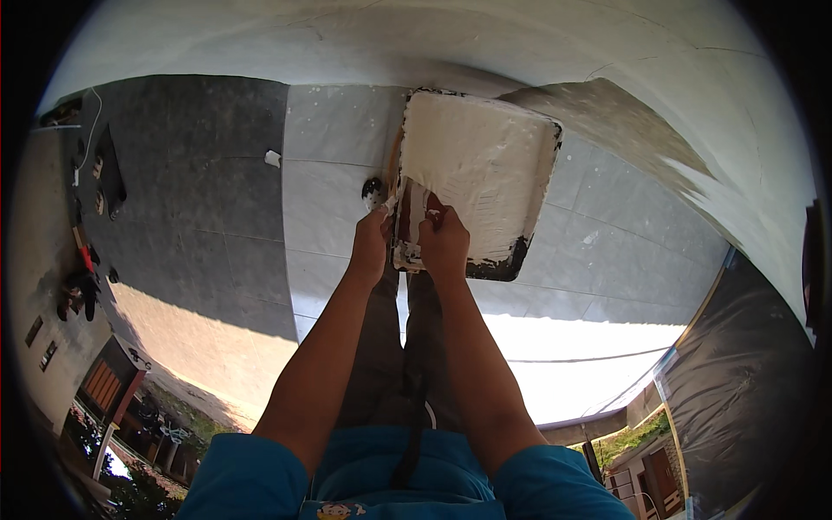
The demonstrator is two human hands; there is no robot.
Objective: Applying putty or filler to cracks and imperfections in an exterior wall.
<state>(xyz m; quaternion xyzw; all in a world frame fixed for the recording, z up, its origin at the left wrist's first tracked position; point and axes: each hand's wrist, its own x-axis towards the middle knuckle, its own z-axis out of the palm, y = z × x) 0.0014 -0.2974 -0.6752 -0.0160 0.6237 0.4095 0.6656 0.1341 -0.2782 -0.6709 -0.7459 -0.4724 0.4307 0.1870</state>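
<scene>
A square tray (485, 156) coated in white paint or plaster lies on the tiled floor in front of me, its edges dark and smeared. My right hand (444, 245) grips the near edge of the tray, fingers curled over the rim. My left hand (371, 243) is closed around a thin tool handle (392, 201) beside the tray's left edge; the tool's working end is hidden. Both forearms reach forward from the lower edge over my dark trousers.
Grey floor tiles (338, 191) spread around the tray, half in shade. A small white scrap (273, 159) and a dark splotch (373, 187) lie on them. A curved white wall (676, 95) rises behind. Dark objects (108, 173) sit at far left. Rooftops show below the ledge.
</scene>
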